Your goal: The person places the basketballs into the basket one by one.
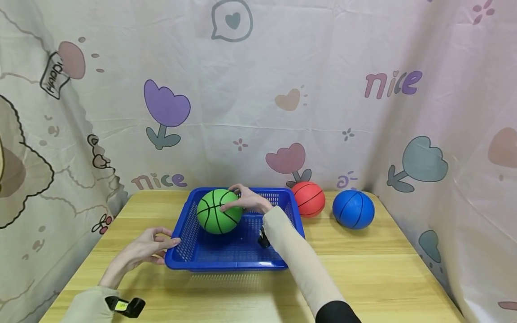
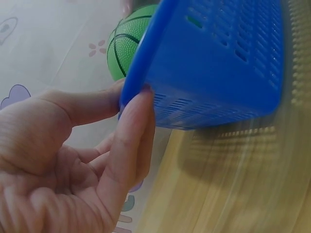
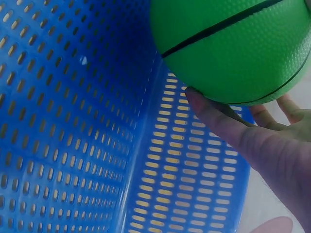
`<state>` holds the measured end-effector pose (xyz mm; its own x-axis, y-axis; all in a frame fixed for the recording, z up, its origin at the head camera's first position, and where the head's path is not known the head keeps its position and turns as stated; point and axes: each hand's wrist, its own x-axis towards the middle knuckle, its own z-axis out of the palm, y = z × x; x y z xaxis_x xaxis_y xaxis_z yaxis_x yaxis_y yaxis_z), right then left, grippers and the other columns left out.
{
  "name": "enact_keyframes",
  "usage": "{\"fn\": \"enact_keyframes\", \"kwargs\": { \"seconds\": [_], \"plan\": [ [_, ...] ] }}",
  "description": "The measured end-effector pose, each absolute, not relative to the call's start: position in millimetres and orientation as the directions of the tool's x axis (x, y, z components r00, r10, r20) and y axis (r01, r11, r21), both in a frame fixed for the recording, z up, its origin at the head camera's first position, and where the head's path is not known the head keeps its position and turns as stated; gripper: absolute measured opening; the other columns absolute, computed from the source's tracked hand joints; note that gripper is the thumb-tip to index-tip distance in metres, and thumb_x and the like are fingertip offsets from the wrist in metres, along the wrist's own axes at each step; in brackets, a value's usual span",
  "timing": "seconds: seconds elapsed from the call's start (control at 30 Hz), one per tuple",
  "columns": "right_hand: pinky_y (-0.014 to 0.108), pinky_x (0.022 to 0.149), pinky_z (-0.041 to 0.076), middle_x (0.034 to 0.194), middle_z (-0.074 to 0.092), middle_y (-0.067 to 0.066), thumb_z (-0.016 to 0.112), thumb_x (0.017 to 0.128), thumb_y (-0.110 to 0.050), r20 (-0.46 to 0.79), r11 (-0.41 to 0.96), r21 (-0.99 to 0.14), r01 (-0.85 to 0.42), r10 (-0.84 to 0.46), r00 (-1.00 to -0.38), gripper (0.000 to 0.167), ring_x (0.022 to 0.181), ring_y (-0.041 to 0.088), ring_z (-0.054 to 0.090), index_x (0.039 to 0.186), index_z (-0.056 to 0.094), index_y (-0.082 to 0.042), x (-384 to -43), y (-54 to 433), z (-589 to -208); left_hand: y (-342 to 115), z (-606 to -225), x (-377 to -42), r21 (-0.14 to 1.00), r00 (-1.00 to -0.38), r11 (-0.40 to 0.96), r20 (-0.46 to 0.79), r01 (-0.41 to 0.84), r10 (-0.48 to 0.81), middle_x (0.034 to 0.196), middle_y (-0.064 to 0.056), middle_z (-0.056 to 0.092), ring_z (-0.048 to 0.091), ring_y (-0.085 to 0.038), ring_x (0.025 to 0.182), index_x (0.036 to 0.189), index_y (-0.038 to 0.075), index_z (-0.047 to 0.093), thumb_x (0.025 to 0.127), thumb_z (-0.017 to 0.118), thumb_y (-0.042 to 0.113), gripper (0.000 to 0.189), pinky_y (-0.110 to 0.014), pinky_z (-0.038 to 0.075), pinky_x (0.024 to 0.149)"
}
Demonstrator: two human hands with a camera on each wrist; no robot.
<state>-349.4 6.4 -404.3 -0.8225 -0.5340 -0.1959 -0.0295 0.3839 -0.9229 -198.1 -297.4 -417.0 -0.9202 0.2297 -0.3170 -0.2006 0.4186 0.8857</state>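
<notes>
A blue plastic basket (image 1: 238, 265) with slotted walls stands on the table. At its near left corner my left hand (image 1: 143, 246) pinches the rim; the left wrist view shows the thumb on one side of the rim (image 2: 145, 58) and the fingers on the other. In the basket's left part is a green ball (image 1: 217, 220) with black lines like a basketball. My right hand (image 1: 249, 200) reaches over the basket and grips this ball from the right, thumb on its front and fingers over its top. The right wrist view has the green ball (image 3: 233, 53) close by the slotted wall.
Right of the basket, a red ball (image 1: 308, 200) sits close against its far corner, and a blue ball (image 1: 353, 209) lies farther right. Both rest on the wooden table (image 1: 363, 278). A patterned cloth (image 1: 242, 112) hangs behind the table and along its sides.
</notes>
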Motion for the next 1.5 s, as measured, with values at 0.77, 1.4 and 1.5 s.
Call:
{"fn": "enact_keyframes", "kwargs": {
  "seconds": [0.77, 1.4, 1.5],
  "plan": [
    [0.049, 0.098, 0.056, 0.155, 0.037, 0.016, 0.086, 0.079, -0.032, -0.165, 0.409, -0.909, -0.078, -0.527, -0.834, 0.079, 0.136, 0.035, 0.047, 0.146, 0.044, -0.024, -352, -9, -419, -298, -417, -199, 0.882, -0.921, 0.422, -0.323, -0.21, 0.217, 0.094, -0.005, 0.068, 0.067, -0.016, 0.076, 0.134, -0.008, 0.034, 0.098, 0.066, 0.033, 0.063, -0.03, 0.061, 0.064],
    [0.056, 0.1, 0.052, 0.157, 0.033, 0.013, 0.084, 0.081, -0.03, -0.187, 0.399, -0.915, -0.063, -0.556, -0.81, 0.078, 0.14, 0.034, 0.043, 0.146, 0.04, -0.026, -349, -4, -423, -297, -417, -199, 0.886, -0.922, 0.42, -0.315, -0.199, 0.227, 0.093, -0.005, 0.069, 0.068, -0.016, 0.078, 0.134, -0.009, 0.035, 0.099, 0.065, 0.031, 0.061, -0.03, 0.061, 0.064],
    [0.056, 0.102, 0.051, 0.157, 0.033, 0.013, 0.084, 0.082, -0.03, -0.186, 0.398, -0.915, -0.065, -0.559, -0.808, 0.078, 0.14, 0.034, 0.042, 0.146, 0.04, -0.026, -348, -4, -424, -297, -418, -199, 0.886, -0.922, 0.419, -0.315, -0.2, 0.225, 0.093, -0.005, 0.069, 0.068, -0.016, 0.078, 0.134, -0.009, 0.035, 0.099, 0.066, 0.031, 0.061, -0.03, 0.061, 0.064]
  ]
}}
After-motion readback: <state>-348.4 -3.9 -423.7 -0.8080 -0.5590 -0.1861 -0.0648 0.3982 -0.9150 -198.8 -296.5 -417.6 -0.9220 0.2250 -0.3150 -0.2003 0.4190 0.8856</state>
